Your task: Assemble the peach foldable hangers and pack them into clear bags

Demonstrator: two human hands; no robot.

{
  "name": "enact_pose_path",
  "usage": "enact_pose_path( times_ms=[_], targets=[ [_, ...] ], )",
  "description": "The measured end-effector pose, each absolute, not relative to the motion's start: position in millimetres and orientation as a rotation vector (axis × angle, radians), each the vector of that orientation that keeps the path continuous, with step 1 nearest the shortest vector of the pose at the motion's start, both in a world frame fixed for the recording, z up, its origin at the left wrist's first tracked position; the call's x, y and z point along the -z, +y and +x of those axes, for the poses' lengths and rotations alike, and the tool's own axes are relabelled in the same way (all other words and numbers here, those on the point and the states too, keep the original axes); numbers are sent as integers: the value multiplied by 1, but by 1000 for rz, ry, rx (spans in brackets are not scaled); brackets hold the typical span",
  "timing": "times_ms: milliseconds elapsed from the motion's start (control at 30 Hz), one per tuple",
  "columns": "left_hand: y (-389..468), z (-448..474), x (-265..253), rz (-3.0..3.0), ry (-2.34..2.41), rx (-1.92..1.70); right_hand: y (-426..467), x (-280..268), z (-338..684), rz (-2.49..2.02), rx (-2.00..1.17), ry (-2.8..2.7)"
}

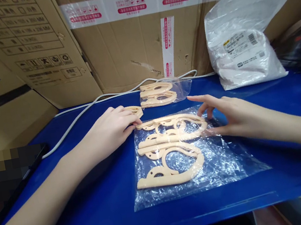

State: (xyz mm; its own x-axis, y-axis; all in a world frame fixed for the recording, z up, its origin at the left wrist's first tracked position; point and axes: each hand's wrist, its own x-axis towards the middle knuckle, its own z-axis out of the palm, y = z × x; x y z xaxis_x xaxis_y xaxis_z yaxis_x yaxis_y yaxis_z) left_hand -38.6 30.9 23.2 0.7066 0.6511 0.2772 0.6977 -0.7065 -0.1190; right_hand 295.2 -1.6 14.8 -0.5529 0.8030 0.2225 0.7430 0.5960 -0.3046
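Two beige folding hangers lie one above the other at a clear plastic bag (229, 164); whether each is inside or on top of the film I cannot tell. My left hand (110, 131) is closed, its fingertips pinching the left end of the upper folding hanger (169, 139). Around that hanger's rounded right end, my right hand (223, 113) has its fingers apart, with the index finger stretched out and the thumb close to the rim. The lower folding hanger (176, 178) is touched by neither hand. More beige hangers (135, 110) show partly behind my left fingers.
Further back, a clear bag holds beige hangers (158, 98). A white cable (73, 120) runs along cardboard boxes (133, 49). A white plastic parcel (245, 53) stands back right. A dark flat object (31, 164) lies at left on the blue table (100, 222).
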Motion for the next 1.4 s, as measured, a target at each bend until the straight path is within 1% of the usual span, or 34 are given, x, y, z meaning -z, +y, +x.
enact_pose_path(
  times_ms=[233, 467, 700, 900, 1133, 1267, 1400],
  targets=[
    [35, -40, -22, -2763, -1123, 399, -7, -4, 269, -1269, -312, -2301],
    [39, -43, -18, -2803, -1236, 384, -6, -5, 261, -1238, -288, -2344],
    [29, -44, -30, -2938, -1207, 320, -7, -4, 260, -1256, -248, -2346],
    [31, -44, -32, -3004, -1214, 313, -6, -1, 261, -1166, -117, -2392],
    [35, -40, -26, -2940, -1246, 318, -6, 0, 259, -1046, 63, -2447],
    [33, -42, -29, -2937, -1224, 301, -5, 1, 260, -1046, 104, -2459],
    [31, -48, -31, -2917, -1162, 369, -5, 1, 262, -1048, 142, -2466]
  ],
)
